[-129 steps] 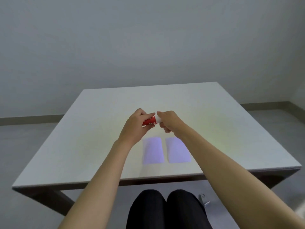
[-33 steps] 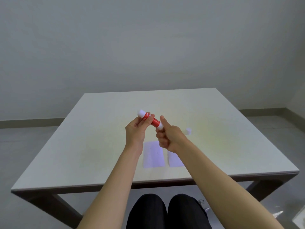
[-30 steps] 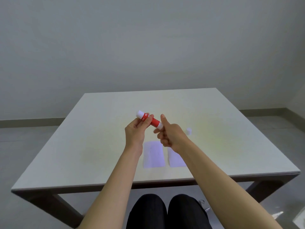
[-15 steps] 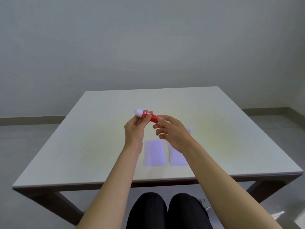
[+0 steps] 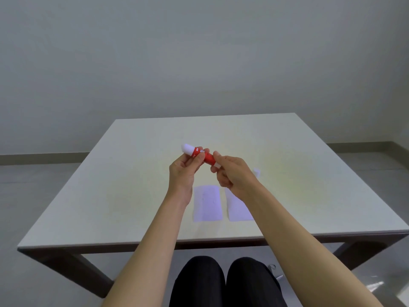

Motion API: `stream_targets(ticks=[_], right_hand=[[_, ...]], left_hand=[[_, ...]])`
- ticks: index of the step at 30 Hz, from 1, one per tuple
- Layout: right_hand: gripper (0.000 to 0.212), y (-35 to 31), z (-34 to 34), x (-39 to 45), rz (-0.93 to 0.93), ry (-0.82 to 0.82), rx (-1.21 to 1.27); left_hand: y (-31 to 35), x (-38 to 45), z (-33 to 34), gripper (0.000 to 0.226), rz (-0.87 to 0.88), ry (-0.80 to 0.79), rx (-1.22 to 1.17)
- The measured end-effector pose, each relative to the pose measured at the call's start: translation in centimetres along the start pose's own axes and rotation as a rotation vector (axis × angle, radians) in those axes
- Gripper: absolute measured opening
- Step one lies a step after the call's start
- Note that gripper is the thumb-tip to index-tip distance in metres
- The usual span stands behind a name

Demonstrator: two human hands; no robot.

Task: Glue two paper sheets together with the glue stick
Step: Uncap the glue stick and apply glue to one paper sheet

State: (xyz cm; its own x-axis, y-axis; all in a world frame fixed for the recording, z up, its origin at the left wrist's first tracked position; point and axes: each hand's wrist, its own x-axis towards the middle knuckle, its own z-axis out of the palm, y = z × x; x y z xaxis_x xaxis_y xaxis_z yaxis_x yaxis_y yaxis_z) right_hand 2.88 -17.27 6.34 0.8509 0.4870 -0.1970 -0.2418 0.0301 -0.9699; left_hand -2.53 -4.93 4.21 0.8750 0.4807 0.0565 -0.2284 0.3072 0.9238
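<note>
I hold a red glue stick (image 5: 204,155) in the air above the table, tilted, with white glue showing at its upper left end. My left hand (image 5: 184,173) grips the red barrel. My right hand (image 5: 232,176) pinches the white knob at its lower right end. The white cap (image 5: 256,172) lies on the table to the right of my right hand. Two small pale purple paper sheets lie side by side below my hands: the left sheet (image 5: 207,203) is fully visible, the right sheet (image 5: 238,209) is partly hidden by my right forearm.
The white table (image 5: 124,196) stretches wide around the sheets, with its front edge near my knees. A grey wall stands behind the table, with floor on both sides.
The cap came off the stick and now lies on the table at the right. My right hand went from a raised thumb to pinching the knob end. The glue end has grown longer.
</note>
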Motion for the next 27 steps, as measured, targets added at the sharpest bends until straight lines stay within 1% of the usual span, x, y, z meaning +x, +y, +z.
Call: stream_targets(ticks=[2, 4, 7, 9, 11, 12, 14, 15, 16, 18, 20, 22, 24, 26, 27], right_hand=[[0.048, 0.1, 0.0, 0.2, 0.125, 0.061, 0.017], [0.059, 0.3, 0.0, 0.3, 0.199, 0.096, -0.007], [0.066, 0.7, -0.2, 0.5, 0.230, 0.105, -0.083], [0.067, 1.0, -0.3, 0.6, 0.236, 0.078, -0.091], [0.071, 1.2, -0.5, 0.6, 0.196, 0.029, -0.090], [0.068, 1.3, -0.6, 0.5, 0.155, -0.019, -0.062], [0.048, 1.6, -0.6, 0.0, 0.056, -0.170, 0.053], [0.038, 1.8, -0.6, -0.2, 0.014, -0.221, 0.126], [0.030, 2.0, -0.6, -0.3, -0.014, -0.223, 0.201], [0.018, 2.4, -0.9, -0.4, -0.048, -0.107, 0.328], [0.008, 2.8, -1.6, -0.3, -0.079, 0.078, 0.394], [0.006, 3.2, -2.4, -0.3, -0.096, 0.260, 0.448], [0.007, 3.9, -2.9, -0.3, -0.102, 0.367, 0.484], [0.005, 4.4, -2.5, -0.4, -0.102, 0.362, 0.449], [0.004, 4.8, -2.1, -0.5, -0.114, 0.331, 0.407]], left_hand=[[-0.3, -0.2, 0.0, 0.013, -0.014, -0.025, -0.022], [-0.5, -0.3, 0.1, 0.012, -0.007, -0.068, -0.005], [-0.8, -0.4, 0.0, 0.013, -0.018, -0.090, -0.011], [-1.0, -0.4, 0.0, 0.014, -0.029, -0.101, -0.034], [-1.1, -0.4, -0.2, 0.014, -0.037, -0.096, -0.063], [-1.2, -0.4, -0.3, 0.014, -0.038, -0.086, -0.078], [-1.1, -0.3, -0.4, 0.015, -0.034, -0.072, -0.048], [-1.1, -0.3, -0.5, 0.016, -0.026, -0.079, 0.010], [-1.1, -0.3, -0.7, 0.019, -0.010, -0.101, 0.099], [-1.0, -0.1, -1.4, 0.032, 0.008, -0.188, 0.292], [-0.8, 0.0, -2.7, 0.055, -0.050, -0.249, 0.404], [-0.9, -0.2, -4.7, 0.069, -0.112, -0.309, 0.570], [-1.5, -0.4, -6.6, 0.076, -0.183, -0.443, 0.897], [-1.9, -0.5, -7.6, 0.081, -0.246, -0.555, 1.199], [-2.1, -0.4, -7.7, 0.084, -0.226, -0.595, 1.291]])
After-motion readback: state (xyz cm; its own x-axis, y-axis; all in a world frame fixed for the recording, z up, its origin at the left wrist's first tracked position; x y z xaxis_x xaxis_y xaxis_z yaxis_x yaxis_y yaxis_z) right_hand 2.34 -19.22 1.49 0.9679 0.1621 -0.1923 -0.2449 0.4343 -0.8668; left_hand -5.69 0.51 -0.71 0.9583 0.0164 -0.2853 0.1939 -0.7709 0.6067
